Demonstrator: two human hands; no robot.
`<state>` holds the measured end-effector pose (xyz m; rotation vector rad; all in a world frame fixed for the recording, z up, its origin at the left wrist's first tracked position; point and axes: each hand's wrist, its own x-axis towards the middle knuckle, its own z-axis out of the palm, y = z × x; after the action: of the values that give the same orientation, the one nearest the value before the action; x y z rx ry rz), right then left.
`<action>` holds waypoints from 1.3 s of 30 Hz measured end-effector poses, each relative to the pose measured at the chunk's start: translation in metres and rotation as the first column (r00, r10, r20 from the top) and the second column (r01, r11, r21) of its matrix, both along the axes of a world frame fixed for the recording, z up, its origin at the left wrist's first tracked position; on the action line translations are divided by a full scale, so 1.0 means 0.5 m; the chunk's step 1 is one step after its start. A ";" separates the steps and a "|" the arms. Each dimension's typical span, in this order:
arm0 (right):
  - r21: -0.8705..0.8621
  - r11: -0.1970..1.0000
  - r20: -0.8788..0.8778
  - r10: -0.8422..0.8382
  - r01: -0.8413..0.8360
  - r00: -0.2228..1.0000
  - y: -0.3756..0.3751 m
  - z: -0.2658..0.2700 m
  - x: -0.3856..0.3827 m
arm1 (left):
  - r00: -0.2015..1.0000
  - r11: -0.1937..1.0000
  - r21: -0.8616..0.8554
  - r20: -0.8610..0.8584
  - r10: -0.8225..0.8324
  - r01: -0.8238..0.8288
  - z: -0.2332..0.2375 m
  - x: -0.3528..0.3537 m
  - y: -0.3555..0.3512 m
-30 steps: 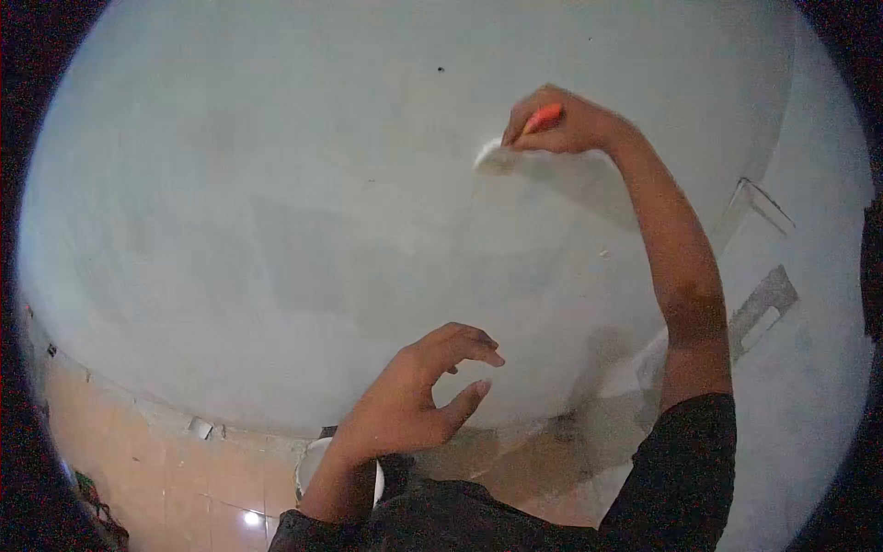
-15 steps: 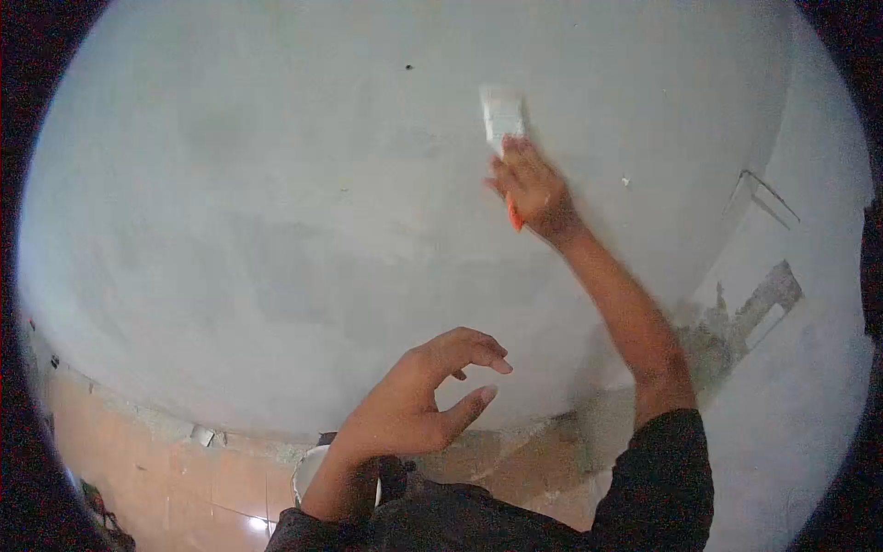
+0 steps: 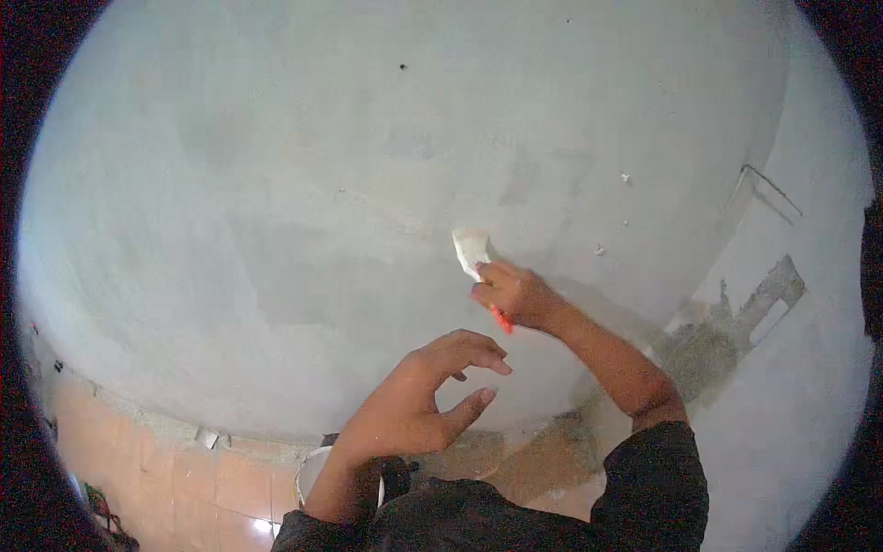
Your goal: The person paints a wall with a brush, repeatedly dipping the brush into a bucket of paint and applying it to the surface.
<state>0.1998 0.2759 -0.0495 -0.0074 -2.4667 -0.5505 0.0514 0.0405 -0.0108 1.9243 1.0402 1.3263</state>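
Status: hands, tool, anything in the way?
Right hand shut on scraper, blade against wall. Left hand open, empty. Nothing in the scraper's way.

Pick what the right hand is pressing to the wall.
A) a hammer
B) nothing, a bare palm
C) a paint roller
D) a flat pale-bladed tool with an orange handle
D: the right hand is closed around an orange-handled tool. Its flat pale blade lies against the grey wall, and the orange end sticks out below the fist.
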 end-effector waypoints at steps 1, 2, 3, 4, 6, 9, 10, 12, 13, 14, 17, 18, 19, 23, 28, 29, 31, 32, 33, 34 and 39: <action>-0.130 0.991 0.119 0.009 0.006 0.993 0.011 0.035 0.014 | 1.000 1.000 0.005 -0.021 0.009 -0.009 0.000 0.002 0.005; -0.256 0.966 0.237 0.034 0.029 0.971 0.022 0.076 0.021 | 1.000 1.000 0.005 -0.019 0.014 -0.014 0.002 0.002 0.005; -0.226 0.972 0.297 0.124 -0.057 0.947 0.042 0.126 0.021 | 1.000 1.000 0.001 -0.018 0.011 -0.011 0.005 0.003 0.005; -0.200 0.969 0.359 0.209 -0.144 0.910 0.062 0.181 0.014 | 1.000 1.000 -0.001 -0.016 0.009 -0.009 0.005 0.003 0.000; -0.330 0.942 0.397 0.083 0.058 0.914 0.101 0.280 0.007 | 1.000 1.000 0.001 -0.015 0.008 -0.008 0.002 0.010 0.002; -0.481 0.849 0.370 -0.028 0.217 0.929 0.061 0.418 -0.021 | 1.000 1.000 0.006 -0.021 0.006 -0.005 0.000 0.017 -0.007; -0.466 0.852 0.359 -0.064 0.239 0.931 0.047 0.454 -0.033 | 1.000 1.000 0.004 -0.023 0.004 -0.004 0.001 0.012 -0.012; -0.389 0.888 0.336 -0.110 0.245 0.935 0.044 0.513 -0.049 | 1.000 1.000 0.011 -0.028 0.009 -0.009 -0.003 0.003 -0.013; -0.311 0.915 0.312 -0.156 0.256 0.937 0.032 0.532 -0.055 | 0.999 1.000 0.014 -0.030 0.011 -0.011 -0.006 -0.003 -0.016; -0.308 0.918 0.308 -0.153 0.251 0.939 0.009 0.548 -0.037 | 0.999 1.000 0.018 -0.034 0.015 -0.015 -0.005 0.007 -0.026; -0.050 0.992 0.171 -0.103 0.113 0.980 -0.030 0.571 -0.035 | 0.999 1.000 -0.013 -0.029 0.024 -0.024 -0.005 -0.009 -0.028; -0.050 0.992 0.171 -0.103 0.113 0.980 -0.039 0.557 -0.037 | 1.000 1.000 -0.019 -0.022 0.020 -0.020 -0.003 -0.010 -0.032; 0.238 0.970 0.048 -0.057 0.044 0.997 -0.046 0.530 -0.041 | 1.000 1.000 -0.021 -0.017 0.020 -0.020 -0.003 -0.007 -0.033; 0.512 0.859 -0.096 0.040 0.015 0.995 -0.028 0.377 -0.080 | 1.000 0.999 -0.038 -0.006 0.015 -0.016 -0.002 -0.003 -0.028; 0.539 0.830 -0.059 -0.128 0.139 0.990 -0.050 0.155 -0.139 | 1.000 1.000 -0.012 0.008 0.017 -0.017 -0.018 -0.022 -0.026; 0.574 0.806 -0.029 -0.156 0.144 0.987 -0.062 0.123 -0.146 | 1.000 1.000 -0.019 0.017 0.024 -0.023 -0.022 -0.027 -0.033; 0.561 0.822 0.051 -0.149 0.095 0.988 -0.072 0.070 -0.135 | 0.999 0.999 -0.013 0.008 0.041 -0.041 -0.023 -0.028 -0.037; 0.550 0.834 0.129 -0.145 0.051 0.981 -0.075 0.053 -0.132 | 0.999 0.999 -0.001 -0.002 0.052 -0.052 -0.020 -0.031 -0.041; 0.548 0.835 0.128 -0.145 0.052 0.981 -0.072 0.036 -0.129 | 0.999 0.999 -0.004 -0.003 0.052 -0.052 -0.018 -0.035 -0.045; 0.304 0.953 0.252 -0.094 0.013 0.963 -0.065 0.025 -0.120 | 0.998 0.998 0.001 -0.004 0.056 -0.056 -0.014 -0.034 -0.046; -0.217 0.973 0.464 0.174 -0.079 0.868 -0.046 0.152 -0.096 | 0.997 0.997 -0.004 -0.008 0.077 -0.077 0.001 -0.033 -0.056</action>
<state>0.1519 0.2528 0.0263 0.2431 -2.9723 -0.2736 0.0346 0.0123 -0.0104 1.9052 1.1309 1.3585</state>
